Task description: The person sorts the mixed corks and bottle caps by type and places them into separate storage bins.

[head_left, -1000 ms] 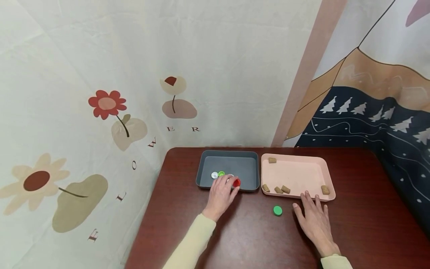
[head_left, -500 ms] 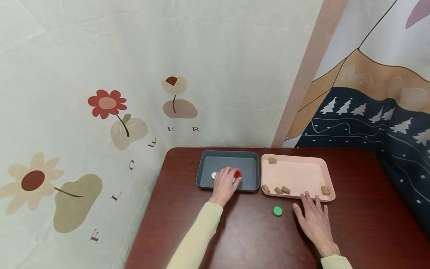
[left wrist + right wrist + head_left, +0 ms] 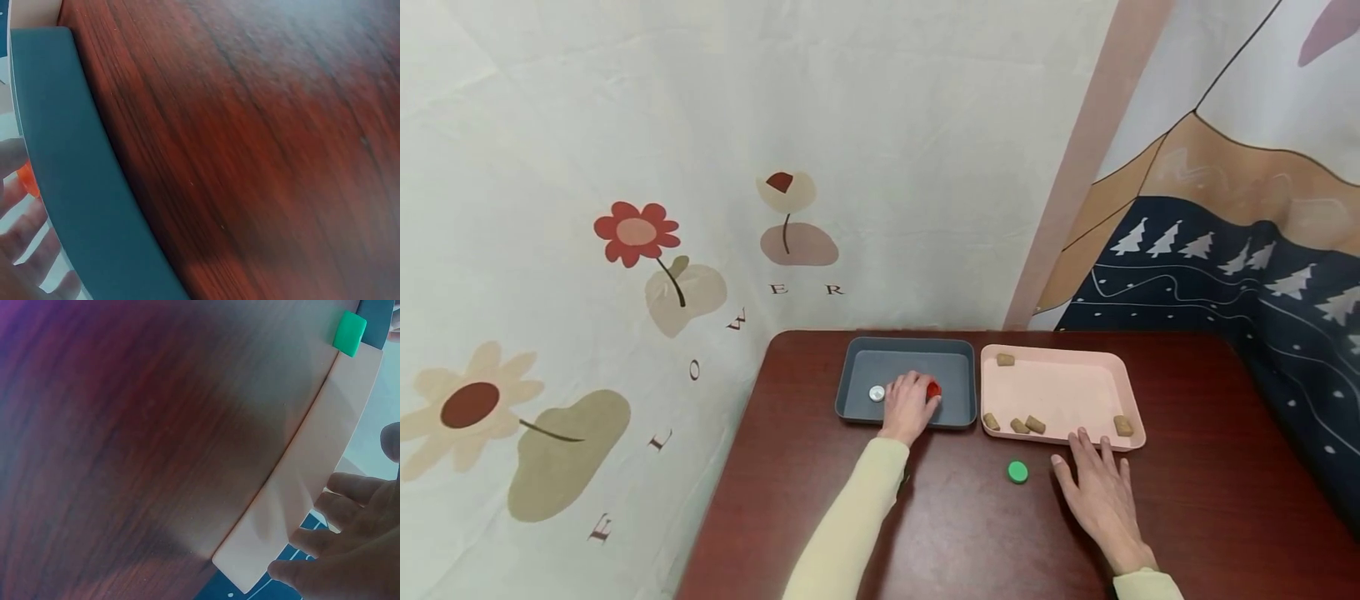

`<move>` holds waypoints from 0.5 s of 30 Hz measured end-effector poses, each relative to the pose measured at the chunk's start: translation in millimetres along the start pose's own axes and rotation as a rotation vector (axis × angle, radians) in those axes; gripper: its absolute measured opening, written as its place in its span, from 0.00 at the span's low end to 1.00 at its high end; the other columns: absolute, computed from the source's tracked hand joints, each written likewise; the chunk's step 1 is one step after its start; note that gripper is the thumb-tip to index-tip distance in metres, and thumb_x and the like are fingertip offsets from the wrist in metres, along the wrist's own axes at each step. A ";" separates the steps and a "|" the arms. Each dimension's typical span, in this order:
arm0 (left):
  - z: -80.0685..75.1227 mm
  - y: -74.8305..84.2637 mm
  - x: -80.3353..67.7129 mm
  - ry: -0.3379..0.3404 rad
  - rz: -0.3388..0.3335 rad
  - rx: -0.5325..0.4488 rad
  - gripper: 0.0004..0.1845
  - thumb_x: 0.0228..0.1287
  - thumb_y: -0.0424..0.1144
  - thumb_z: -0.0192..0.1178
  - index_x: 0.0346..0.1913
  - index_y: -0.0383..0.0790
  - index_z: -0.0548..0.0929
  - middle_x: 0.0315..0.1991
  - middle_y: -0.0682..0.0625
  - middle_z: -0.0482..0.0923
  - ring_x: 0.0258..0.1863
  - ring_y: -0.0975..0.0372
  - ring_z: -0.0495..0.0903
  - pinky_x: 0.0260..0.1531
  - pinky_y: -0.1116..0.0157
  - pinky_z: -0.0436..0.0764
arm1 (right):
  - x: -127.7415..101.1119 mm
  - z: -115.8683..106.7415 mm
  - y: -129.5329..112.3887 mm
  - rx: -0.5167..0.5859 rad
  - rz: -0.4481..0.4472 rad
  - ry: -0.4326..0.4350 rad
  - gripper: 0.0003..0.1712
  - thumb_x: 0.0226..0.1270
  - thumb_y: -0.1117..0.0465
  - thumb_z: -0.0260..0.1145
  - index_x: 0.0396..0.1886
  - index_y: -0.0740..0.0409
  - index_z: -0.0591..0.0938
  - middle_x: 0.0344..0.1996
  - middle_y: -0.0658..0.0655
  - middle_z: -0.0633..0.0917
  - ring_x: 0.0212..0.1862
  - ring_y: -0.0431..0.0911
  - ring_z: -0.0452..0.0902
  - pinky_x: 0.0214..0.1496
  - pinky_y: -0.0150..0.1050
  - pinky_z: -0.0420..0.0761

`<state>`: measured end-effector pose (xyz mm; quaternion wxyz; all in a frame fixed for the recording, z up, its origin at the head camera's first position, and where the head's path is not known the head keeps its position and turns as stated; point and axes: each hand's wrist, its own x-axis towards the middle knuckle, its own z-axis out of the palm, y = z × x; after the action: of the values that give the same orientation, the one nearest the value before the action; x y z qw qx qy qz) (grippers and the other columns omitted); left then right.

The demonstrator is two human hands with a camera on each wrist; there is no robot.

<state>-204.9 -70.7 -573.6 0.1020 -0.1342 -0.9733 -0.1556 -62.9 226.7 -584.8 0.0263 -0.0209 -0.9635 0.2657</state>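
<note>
My left hand (image 3: 907, 406) reaches over the front rim of the dark grey tray (image 3: 951, 358) and pinches a red bottle cap (image 3: 933, 389) between thumb and fingers. In the left wrist view, the cap (image 3: 29, 179) shows orange-red among the fingers (image 3: 25, 231), partly behind the tray wall. Left of that hand a white cap (image 3: 877, 393) lies in the tray. Flat and spread, my right hand (image 3: 1100, 497) rests at the front rim of the pink tray (image 3: 1060, 383). A green bottle cap (image 3: 1017, 472) lies on the table to its left.
Several brown corks lie in the pink tray, among them one cork (image 3: 1005, 360) at the back left and another cork (image 3: 1123, 426) at the front right. Both trays stand side by side on the dark red table (image 3: 970, 533), before a printed cloth (image 3: 910, 167).
My left hand has shifted slightly right and deeper into the grey tray with the red cap. A light green cap seen earlier there is now hidden behind it. The right hand stays put.
</note>
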 end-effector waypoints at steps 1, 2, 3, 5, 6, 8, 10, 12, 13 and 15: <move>0.8 0.4 0.9 -0.011 -0.011 0.001 0.16 0.67 0.48 0.71 0.54 0.46 0.87 0.51 0.47 0.83 0.53 0.51 0.80 0.56 0.49 0.76 | 0.0 0.0 -0.1 0.001 0.002 -0.002 0.40 0.83 0.41 0.49 0.75 0.71 0.67 0.76 0.74 0.63 0.76 0.77 0.47 0.71 0.77 0.44; 1.2 1.1 1.8 -0.022 -0.023 0.001 0.17 0.67 0.48 0.70 0.55 0.47 0.87 0.52 0.47 0.83 0.54 0.51 0.80 0.57 0.49 0.76 | -0.1 -0.1 -0.2 0.001 0.004 -0.004 0.40 0.83 0.41 0.49 0.75 0.70 0.67 0.76 0.74 0.63 0.76 0.76 0.47 0.71 0.77 0.44; 1.6 1.8 2.6 -0.031 -0.034 0.003 0.17 0.68 0.48 0.70 0.55 0.47 0.88 0.53 0.46 0.83 0.55 0.51 0.80 0.57 0.48 0.76 | -0.2 -0.1 -0.3 0.001 0.006 -0.005 0.40 0.83 0.41 0.49 0.75 0.70 0.67 0.76 0.74 0.63 0.77 0.76 0.47 0.71 0.77 0.44; 2.8 2.5 4.1 -0.049 -0.055 0.014 0.16 0.68 0.49 0.70 0.55 0.47 0.88 0.54 0.46 0.82 0.56 0.50 0.79 0.58 0.48 0.75 | -0.4 -0.2 -0.5 0.002 0.010 -0.007 0.40 0.83 0.41 0.49 0.75 0.70 0.67 0.76 0.73 0.63 0.77 0.76 0.47 0.72 0.76 0.44; 3.3 2.9 4.5 -0.052 -0.063 0.025 0.16 0.68 0.49 0.70 0.54 0.47 0.88 0.54 0.46 0.82 0.56 0.50 0.79 0.58 0.47 0.75 | -0.6 -0.2 -0.6 0.002 0.012 -0.009 0.40 0.83 0.41 0.50 0.75 0.70 0.67 0.76 0.73 0.62 0.77 0.76 0.47 0.72 0.76 0.45; 3.9 3.2 4.7 -0.065 -0.080 0.047 0.16 0.67 0.50 0.70 0.54 0.48 0.88 0.54 0.45 0.82 0.56 0.49 0.79 0.58 0.48 0.74 | -0.7 -0.3 -0.7 0.000 0.012 -0.011 0.40 0.83 0.41 0.49 0.75 0.70 0.67 0.76 0.73 0.63 0.77 0.76 0.47 0.72 0.76 0.45; 4.4 2.8 4.4 -0.067 -0.089 0.059 0.17 0.66 0.51 0.71 0.52 0.48 0.89 0.53 0.45 0.82 0.55 0.49 0.79 0.58 0.48 0.74 | -0.6 -0.6 -0.8 0.000 0.011 -0.013 0.40 0.83 0.41 0.49 0.75 0.70 0.67 0.76 0.73 0.63 0.77 0.76 0.47 0.72 0.76 0.45; 5.1 1.7 3.6 -0.065 -0.093 0.056 0.18 0.64 0.52 0.72 0.52 0.47 0.89 0.52 0.45 0.81 0.55 0.48 0.79 0.58 0.47 0.74 | -0.6 -1.0 -0.8 -0.001 0.010 -0.013 0.40 0.83 0.41 0.49 0.75 0.71 0.67 0.76 0.74 0.63 0.77 0.76 0.47 0.72 0.76 0.45; 5.3 0.8 3.0 -0.068 -0.096 0.050 0.19 0.64 0.52 0.72 0.53 0.47 0.89 0.52 0.44 0.81 0.55 0.48 0.79 0.59 0.47 0.73 | -0.6 -1.2 -0.7 -0.002 0.009 -0.012 0.40 0.83 0.41 0.49 0.75 0.71 0.67 0.76 0.73 0.63 0.77 0.76 0.47 0.71 0.77 0.45; 5.9 -1.7 2.1 -0.060 -0.095 0.027 0.23 0.63 0.54 0.72 0.56 0.45 0.88 0.54 0.43 0.80 0.57 0.47 0.78 0.61 0.46 0.73 | -0.7 -1.8 -0.4 -0.002 0.009 -0.010 0.40 0.83 0.41 0.49 0.75 0.71 0.68 0.76 0.73 0.63 0.77 0.76 0.47 0.71 0.77 0.45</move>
<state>-208.2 -69.8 -579.0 0.0668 -0.0912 -0.9832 -0.1432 -62.1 227.3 -583.1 0.0203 -0.0241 -0.9638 0.2648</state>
